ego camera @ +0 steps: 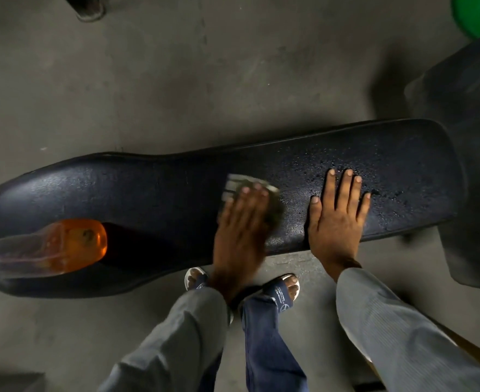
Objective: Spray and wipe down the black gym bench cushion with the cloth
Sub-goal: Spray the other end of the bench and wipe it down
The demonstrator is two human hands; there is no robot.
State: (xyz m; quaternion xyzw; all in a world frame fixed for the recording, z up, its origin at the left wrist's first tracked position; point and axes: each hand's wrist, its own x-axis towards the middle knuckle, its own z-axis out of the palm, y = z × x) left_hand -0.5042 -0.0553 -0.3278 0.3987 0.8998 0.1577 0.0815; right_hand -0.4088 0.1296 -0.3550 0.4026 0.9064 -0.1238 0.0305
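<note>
In the head view, the left hand [243,219] lay palm-down on a small cloth [250,190], fingers spread and pressing it flat against the black bench cushion [137,190] near its middle; blur around that hand suggested a wiping stroke. The right hand [337,210] rested open and empty on the cushion just beside it, fingers splayed among the spray droplets [386,176] that beaded the right-hand stretch of the pad. A spray bottle [49,247] with orange liquid stood on the cushion's wider left end, well apart from both hands, its blue top at the frame's edge. Below the bench, the person's sandalled feet [284,290] stood on the grey floor [148,80].

The wet patch under and beyond the right hand looked unwiped. The likeliest trouble was that the bracing palm could slip on the damp vinyl, or smear the area it covered. A long leftward sweep could also knock the bottle off the pad.
</note>
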